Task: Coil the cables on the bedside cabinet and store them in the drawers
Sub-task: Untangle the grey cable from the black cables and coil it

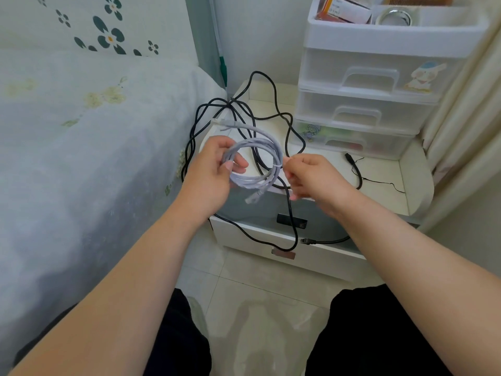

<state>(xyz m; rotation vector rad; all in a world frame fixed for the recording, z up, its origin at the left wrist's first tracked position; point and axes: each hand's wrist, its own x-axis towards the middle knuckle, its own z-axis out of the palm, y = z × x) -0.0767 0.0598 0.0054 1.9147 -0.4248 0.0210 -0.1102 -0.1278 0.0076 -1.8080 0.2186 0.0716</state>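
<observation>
A light grey network cable (pixel 267 147) is wound into a small coil above the white bedside cabinet (pixel 385 169). My left hand (pixel 214 172) grips the coil's left side. My right hand (pixel 309 177) pinches a thin white tie at the coil's right edge. Both clear plugs stick out, one at the top left and one hanging below. A long black cable (pixel 273 104) sprawls loose over the cabinet top and hangs down its left side and front. A second thin black lead (pixel 357 172) lies on the right of the top. The cabinet drawer (pixel 257 234) stands pulled out below.
A white plastic drawer unit (pixel 363 104) with three translucent drawers stands at the back right of the cabinet, with a tray of small items on top. A bed (pixel 81 131) with a floral sheet is on the left. A curtain (pixel 466 104) hangs at the right. My knees are over the tiled floor.
</observation>
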